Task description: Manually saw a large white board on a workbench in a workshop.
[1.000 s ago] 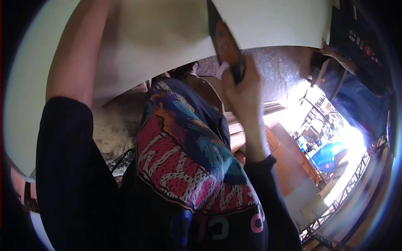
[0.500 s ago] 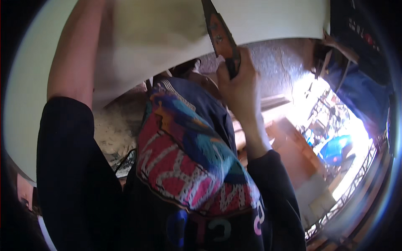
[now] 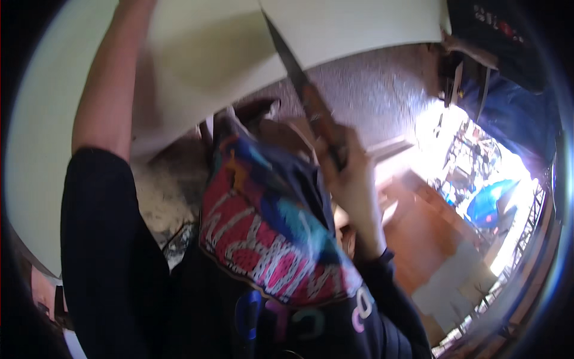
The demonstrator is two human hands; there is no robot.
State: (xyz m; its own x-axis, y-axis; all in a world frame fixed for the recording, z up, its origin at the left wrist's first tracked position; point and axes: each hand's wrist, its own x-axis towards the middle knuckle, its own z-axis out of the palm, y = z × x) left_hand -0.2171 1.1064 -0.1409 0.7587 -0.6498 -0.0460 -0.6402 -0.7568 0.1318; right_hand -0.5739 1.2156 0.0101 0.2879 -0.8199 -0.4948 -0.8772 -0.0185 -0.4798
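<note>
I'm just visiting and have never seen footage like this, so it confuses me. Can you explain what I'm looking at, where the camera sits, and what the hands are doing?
There is no machine here: a person wears a wide fisheye camera on the head, looking down their own body, so edges bend. The bright print is their dark printed shirt. The right hand grips the handle of a knife, whose blade reaches up into a large pale sheet, perhaps board or foam. The left arm stretches up along that sheet; its hand is out of the picture. Below lie a speckled grey floor and, at the right, a sunlit area with a blue object too blurred to name.
</note>
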